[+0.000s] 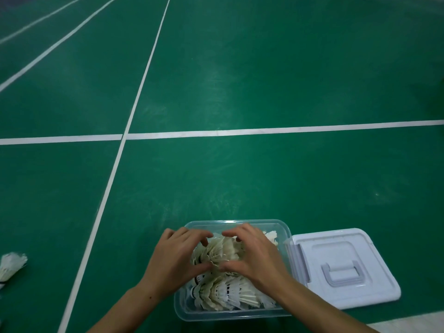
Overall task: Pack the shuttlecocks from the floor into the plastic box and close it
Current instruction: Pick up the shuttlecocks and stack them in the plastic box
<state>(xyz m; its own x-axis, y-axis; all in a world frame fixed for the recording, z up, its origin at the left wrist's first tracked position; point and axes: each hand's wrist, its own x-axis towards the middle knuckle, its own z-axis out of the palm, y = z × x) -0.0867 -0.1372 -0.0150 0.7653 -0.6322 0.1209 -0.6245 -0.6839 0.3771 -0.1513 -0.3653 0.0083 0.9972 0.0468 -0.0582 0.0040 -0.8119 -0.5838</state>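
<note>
Two white court lines (134, 97) cross on the green floor (264, 68) beyond the work area, one running away from the camera and one lying across the view, with more lines slanting off at the upper left. One stray shuttlecock (10, 266) lies on the floor at the far left edge, well apart from everything else and on the other side of the long line. Just right of the plastic box (230, 314), touching or nearly touching its wall, the pale lid (346, 267) lies flat on the floor with its handle facing up. Nothing stands between the hands and the box. Both hands reach down into the open box from the near side: the left hand (173, 258) and the right hand (254, 255) have their fingers and thumbs curved towards each other, cupping between them a clump of shuttlecocks (221, 248) at the top of the pile, fingertips almost meeting above it and thumbs almost meeting below. The box is clear, sits on the floor at the bottom centre of the view, and is filled with white feathered shuttlecocks nested in rows; a further row (230, 294) lies along its near side under the wrists.
</note>
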